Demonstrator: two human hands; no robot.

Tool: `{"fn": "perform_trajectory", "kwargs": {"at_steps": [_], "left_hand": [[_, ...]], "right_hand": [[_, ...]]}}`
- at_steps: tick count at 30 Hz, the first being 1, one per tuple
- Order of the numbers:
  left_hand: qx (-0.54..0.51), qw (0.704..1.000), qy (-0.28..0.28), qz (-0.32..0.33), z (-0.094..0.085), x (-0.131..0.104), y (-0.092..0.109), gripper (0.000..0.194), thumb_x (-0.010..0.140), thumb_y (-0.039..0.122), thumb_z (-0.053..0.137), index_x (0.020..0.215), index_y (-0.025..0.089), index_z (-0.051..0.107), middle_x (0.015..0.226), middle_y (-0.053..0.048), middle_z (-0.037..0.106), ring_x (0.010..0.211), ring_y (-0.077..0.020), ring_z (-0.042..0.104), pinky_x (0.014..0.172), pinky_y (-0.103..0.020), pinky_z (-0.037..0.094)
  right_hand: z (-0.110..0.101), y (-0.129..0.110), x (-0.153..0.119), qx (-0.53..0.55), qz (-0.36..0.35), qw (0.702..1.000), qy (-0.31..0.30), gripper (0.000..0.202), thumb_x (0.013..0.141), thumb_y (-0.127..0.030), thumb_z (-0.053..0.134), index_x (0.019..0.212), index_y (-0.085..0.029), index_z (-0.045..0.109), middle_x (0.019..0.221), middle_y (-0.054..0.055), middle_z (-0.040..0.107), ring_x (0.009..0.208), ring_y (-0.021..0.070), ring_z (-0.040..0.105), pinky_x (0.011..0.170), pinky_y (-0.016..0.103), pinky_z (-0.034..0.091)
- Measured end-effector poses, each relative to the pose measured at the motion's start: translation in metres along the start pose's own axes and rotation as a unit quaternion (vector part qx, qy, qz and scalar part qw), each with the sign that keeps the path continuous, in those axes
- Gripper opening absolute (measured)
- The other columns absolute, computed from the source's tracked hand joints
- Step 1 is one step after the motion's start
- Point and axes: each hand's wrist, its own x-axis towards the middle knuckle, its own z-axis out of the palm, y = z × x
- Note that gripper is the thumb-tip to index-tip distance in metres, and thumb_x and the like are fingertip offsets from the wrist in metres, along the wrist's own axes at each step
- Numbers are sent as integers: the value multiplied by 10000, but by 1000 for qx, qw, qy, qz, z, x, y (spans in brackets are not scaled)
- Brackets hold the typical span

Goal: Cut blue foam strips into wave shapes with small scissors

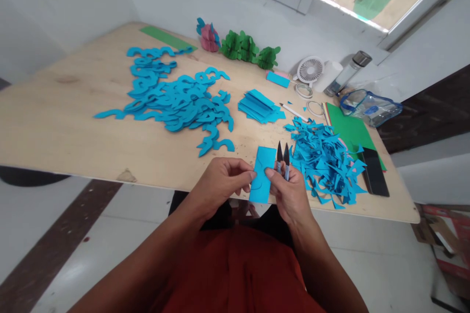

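Note:
A blue paper rectangle [263, 186] with curved lines drawn on it is held upright at the table's front edge. My left hand [225, 181] pinches its left edge between thumb and fingers. On the other side, my right hand [290, 190] grips the right edge with the thumb. That same hand also holds a pair of thread snips [282, 159], their dark blades pointing away from me and slightly apart. Right of the snips lies a heap of blue paper scraps [326, 161]. Beyond the held paper sits a stack of blue paper rectangles [260, 106].
Wavy blue paper cutouts [183, 102] pile up at left. Green paper decorations [242, 46] and a pink one [209, 37] stand by the wall. At right are a small fan [310, 69], bottle [348, 73], tape rolls [304, 90], pen [293, 111], clear pouch [372, 107] and phone [375, 172].

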Motion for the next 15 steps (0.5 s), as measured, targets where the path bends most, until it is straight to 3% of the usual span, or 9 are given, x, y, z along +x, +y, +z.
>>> {"fn": "perform_trajectory", "kwargs": {"at_steps": [15], "left_hand": [[-5,1000,-7,0,0,4,-4,147,655,255,680,543,172,633,491,28,587,477,-93,496,488,-221,389]], "right_hand": [[1,2,-1,-6,17,1000,16,347,632,-334,808,609,-195,491,495,-104,306,429,52,192,390,207,146]]}}
